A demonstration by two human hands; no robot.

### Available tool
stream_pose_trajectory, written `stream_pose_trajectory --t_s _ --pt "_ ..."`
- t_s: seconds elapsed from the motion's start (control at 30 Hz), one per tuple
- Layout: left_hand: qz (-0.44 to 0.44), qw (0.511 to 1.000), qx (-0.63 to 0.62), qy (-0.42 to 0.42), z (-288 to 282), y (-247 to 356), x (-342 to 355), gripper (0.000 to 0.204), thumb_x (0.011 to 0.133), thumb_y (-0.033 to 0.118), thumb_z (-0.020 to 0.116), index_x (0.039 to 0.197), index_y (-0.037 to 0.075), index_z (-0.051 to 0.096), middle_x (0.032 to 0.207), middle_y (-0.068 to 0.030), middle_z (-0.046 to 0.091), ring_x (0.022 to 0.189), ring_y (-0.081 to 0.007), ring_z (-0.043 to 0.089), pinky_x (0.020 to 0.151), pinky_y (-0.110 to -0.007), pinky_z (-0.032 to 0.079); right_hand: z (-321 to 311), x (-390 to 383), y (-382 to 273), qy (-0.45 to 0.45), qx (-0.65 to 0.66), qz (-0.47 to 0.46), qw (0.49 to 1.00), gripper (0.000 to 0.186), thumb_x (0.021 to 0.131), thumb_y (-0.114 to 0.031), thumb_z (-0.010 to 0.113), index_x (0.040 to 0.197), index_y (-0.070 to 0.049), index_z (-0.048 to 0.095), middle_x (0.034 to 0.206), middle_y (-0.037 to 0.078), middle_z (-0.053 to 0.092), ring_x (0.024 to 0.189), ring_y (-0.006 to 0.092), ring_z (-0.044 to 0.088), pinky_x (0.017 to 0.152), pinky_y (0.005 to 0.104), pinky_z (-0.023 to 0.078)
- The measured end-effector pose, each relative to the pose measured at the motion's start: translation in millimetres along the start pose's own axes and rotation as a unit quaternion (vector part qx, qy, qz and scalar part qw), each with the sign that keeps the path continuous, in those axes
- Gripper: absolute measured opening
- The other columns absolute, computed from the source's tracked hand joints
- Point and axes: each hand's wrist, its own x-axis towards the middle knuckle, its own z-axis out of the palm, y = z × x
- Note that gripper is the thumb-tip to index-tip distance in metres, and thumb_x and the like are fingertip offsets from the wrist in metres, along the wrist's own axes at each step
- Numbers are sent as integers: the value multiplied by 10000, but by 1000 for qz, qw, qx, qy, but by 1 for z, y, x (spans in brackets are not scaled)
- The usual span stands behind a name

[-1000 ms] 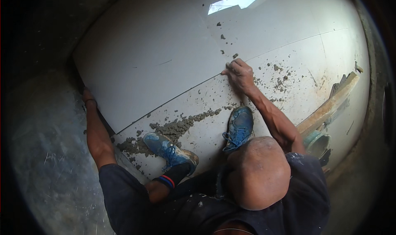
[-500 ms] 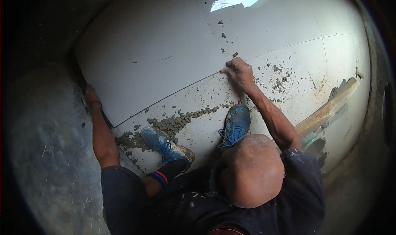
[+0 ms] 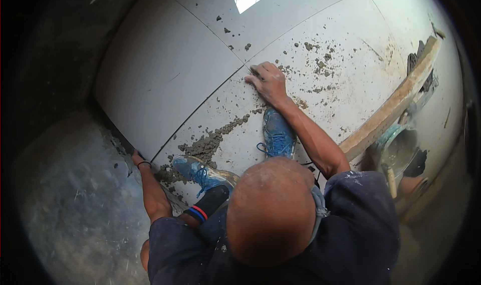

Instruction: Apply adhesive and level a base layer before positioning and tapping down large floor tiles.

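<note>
Neither my left hand nor my right hand is visible. Below me a person (image 3: 270, 205) crouches in a dark shirt, seen from above and behind. Their left hand (image 3: 139, 157) is at the near corner of a large pale tile (image 3: 160, 89), fingers partly hidden at its edge. Their right hand (image 3: 265, 79) rests with bent, separated fingers beside the junction of the tile seams. Their blue shoes (image 3: 278, 134) stand on pale tiles among crumbs and a streak of grey mortar (image 3: 205, 145).
On the right lie a long wooden board (image 3: 386, 104), dark scraps and a teal-rimmed bucket (image 3: 401, 139) with a light-handled tool (image 3: 392, 180) by it. Bare grey concrete (image 3: 75, 195) borders the tiles on the left, darker toward the back. A bright window reflection shows at the top.
The view has shifted and turned. The person's left hand has slid along the tile edge to the near corner; their head and right hand now sit further left in the picture.
</note>
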Motion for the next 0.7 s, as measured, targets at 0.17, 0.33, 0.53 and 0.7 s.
stream_pose_trajectory --t_s 0.17,0.33,0.53,0.7 --pt "-73 994 77 -19 -4 -22 42 394 900 321 561 1061 -34 622 1001 -110 640 874 -261 603 811 -418 483 13 28 -2 -14 29 -37 999 292 697 -251 802 761 -37 613 712 94 592 630 234 585 579 350 462" --pt "-40 986 158 -29 4 -30 36 570 852 455 623 1173 -15 602 1047 -120 645 940 -245 561 897 -394 429 26 41 -29 -58 13 102 993 278 701 -220 810 705 -43 595 672 72 579 577 189 500 564 352 426" --pt "-70 992 -83 69 12 11 -13 479 792 281 776 1040 -98 618 997 -114 638 874 -197 573 831 -343 472 22 54 -33 -151 -10 228 962 320 677 -329 826 798 -81 665 745 25 659 679 151 596 648 301 466" --pt "-69 968 -237 -37 -6 21 -38 332 865 282 702 941 -39 667 839 -81 652 720 -181 596 687 -310 500 24 48 -23 -141 -38 173 974 375 683 -368 825 879 -88 671 811 39 672 707 192 628 674 321 489"
